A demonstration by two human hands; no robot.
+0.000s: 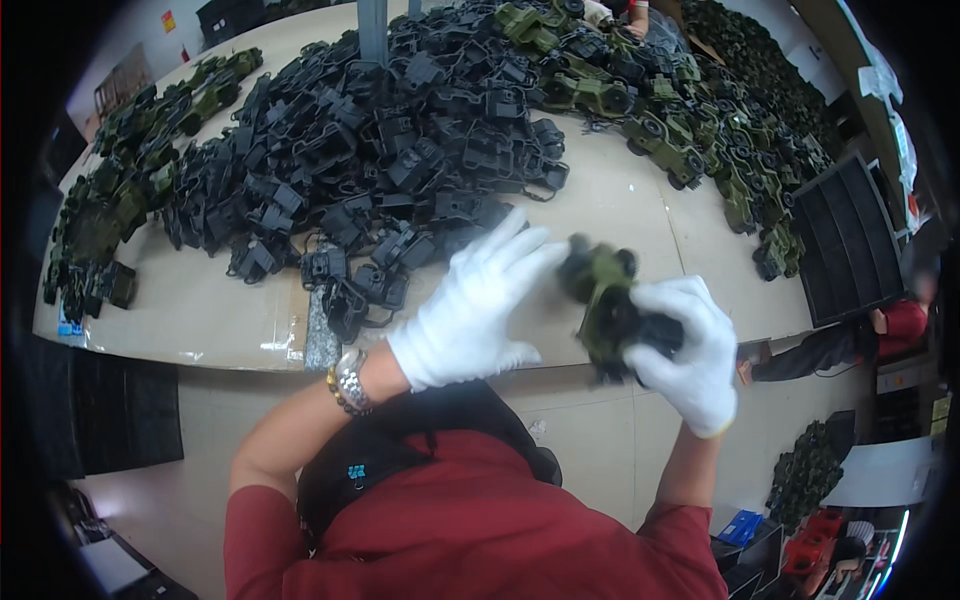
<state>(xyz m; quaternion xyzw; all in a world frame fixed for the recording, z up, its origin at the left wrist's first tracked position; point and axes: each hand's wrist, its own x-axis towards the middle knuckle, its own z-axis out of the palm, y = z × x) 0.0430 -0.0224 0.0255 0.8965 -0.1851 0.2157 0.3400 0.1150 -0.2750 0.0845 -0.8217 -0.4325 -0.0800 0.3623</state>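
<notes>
In a white glove, my right hand (694,345) is closed around the rear of a green toy jeep (604,305) with black wheels. The jeep is held above the table's near edge, tilted and blurred by motion. My left hand (468,310), also gloved, is to the left of the jeep with its fingers stretched out, and it holds nothing. Just beyond it lies a big heap of dark grey plastic toy vehicle parts (410,155), some of them frame-like.
Green toy jeeps are lined up along the table (600,225) at the left (100,225) and right (690,150). A grey post (372,32) rises behind the heap. Black crates (850,240) stand at the right edge. Another person's hand (637,22) shows at the far side.
</notes>
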